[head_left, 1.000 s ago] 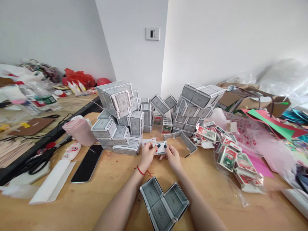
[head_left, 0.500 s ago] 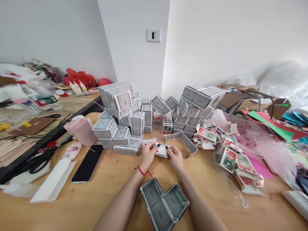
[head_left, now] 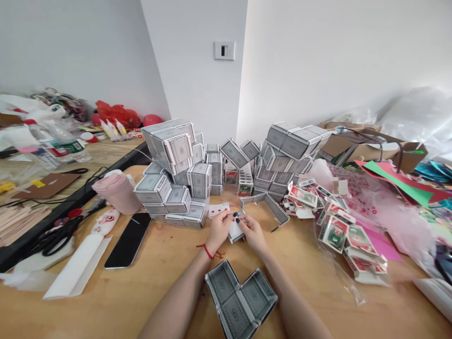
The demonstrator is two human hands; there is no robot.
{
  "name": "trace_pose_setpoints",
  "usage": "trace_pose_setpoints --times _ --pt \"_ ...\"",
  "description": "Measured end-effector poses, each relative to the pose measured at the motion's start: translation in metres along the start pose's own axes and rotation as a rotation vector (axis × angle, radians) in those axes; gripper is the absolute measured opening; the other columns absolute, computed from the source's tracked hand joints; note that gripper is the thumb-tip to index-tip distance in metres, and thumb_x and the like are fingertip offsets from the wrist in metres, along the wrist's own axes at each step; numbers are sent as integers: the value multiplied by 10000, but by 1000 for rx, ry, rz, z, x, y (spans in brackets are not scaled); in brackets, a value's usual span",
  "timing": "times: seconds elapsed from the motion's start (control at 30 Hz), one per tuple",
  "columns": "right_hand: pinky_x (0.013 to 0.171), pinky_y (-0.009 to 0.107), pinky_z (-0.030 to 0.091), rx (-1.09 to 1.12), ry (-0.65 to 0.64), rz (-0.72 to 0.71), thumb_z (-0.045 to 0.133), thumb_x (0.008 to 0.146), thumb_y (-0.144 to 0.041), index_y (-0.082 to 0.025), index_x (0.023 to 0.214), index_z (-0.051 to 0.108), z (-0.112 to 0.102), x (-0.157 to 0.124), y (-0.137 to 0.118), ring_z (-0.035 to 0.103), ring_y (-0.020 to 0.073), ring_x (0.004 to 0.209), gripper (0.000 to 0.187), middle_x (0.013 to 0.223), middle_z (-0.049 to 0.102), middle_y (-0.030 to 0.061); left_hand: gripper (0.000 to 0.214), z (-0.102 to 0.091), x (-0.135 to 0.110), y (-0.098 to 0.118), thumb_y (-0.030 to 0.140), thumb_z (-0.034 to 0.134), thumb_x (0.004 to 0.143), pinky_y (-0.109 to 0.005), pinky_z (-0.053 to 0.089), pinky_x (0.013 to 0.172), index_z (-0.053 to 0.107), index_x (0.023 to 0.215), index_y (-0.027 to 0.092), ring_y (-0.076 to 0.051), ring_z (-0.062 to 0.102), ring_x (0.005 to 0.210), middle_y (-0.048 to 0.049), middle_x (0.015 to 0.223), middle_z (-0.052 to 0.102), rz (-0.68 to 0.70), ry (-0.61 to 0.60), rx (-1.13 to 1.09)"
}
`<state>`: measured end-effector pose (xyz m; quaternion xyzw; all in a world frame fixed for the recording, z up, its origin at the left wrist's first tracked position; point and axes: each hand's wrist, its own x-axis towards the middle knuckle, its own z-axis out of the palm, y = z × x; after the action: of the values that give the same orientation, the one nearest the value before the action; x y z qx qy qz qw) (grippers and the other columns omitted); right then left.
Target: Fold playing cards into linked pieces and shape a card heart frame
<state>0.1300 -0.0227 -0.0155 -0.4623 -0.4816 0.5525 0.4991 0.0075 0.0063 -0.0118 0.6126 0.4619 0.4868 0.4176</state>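
Both hands meet at a playing card (head_left: 235, 229) over the middle of the table. My left hand (head_left: 219, 229), with a red string at the wrist, pinches the card's upper left part. My right hand (head_left: 253, 230) closes on its upper right side, the fingertips nearly meeting. Part of the card is hidden behind the fingers. A diamond card (head_left: 218, 208) lies face up just beyond my left hand. Between my forearms sits an L-shaped open tray (head_left: 235, 316) made of grey-backed cards. Behind my right hand stands an angled strip of folded cards (head_left: 273, 210).
Stacks of card-built blocks rise at the left (head_left: 180, 197) and right (head_left: 289, 146). A black phone (head_left: 129, 240), a pink cup (head_left: 116, 190) and scissors (head_left: 63, 230) lie to the left. Opened card boxes (head_left: 335, 230) are heaped at the right beside pink plastic.
The held card has turned from lying crosswise to pointing more toward me. My hands have drawn closer together, and more of the diamond card shows.
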Motion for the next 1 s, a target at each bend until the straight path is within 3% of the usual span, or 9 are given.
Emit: trace_pose_setpoints --times 0.17,0.3,0.37,0.47,0.73,1.0 --pt "311 184 256 35 105 -47 508 752 -511 -202 848 456 4 -1 -3 357 72 310 328 430 422 -91 299 -3 2 -2 358 423 819 -246 431 612 630 826 142 -156 562 694 -56 759 639 -53 132 -96" --pt "299 177 257 55 197 -64 444 797 -495 -221 894 395 5 0 -3 372 78 280 295 409 450 -100 251 -2 0 1 322 411 823 -231 413 584 594 801 151 -136 523 657 -31 723 594 -30 84 -95" --pt "307 185 295 76 176 -49 445 795 -492 -225 912 376 6 1 -2 414 91 292 300 424 491 -90 180 0 -2 3 273 438 806 -236 420 615 575 835 161 -140 526 699 -34 780 593 3 47 -53" --pt "301 186 313 95 129 -11 459 774 -506 -231 907 347 8 0 0 447 102 296 325 426 508 -91 154 2 -5 6 222 433 800 -247 429 660 541 895 168 -145 533 750 -42 841 585 26 83 -18" --pt "306 193 366 251 -14 79 457 751 -500 -253 845 277 16 -2 2 521 128 332 320 462 528 -97 84 -1 -6 1 235 401 793 -216 388 527 458 755 185 -116 484 584 12 663 503 0 123 -56" --pt "294 184 366 278 -30 58 462 751 -398 -241 955 340 15 -1 0 517 118 325 285 485 536 -88 98 -1 -2 -3 207 392 754 -214 367 506 477 796 182 -113 474 554 17 645 497 -40 98 -117"
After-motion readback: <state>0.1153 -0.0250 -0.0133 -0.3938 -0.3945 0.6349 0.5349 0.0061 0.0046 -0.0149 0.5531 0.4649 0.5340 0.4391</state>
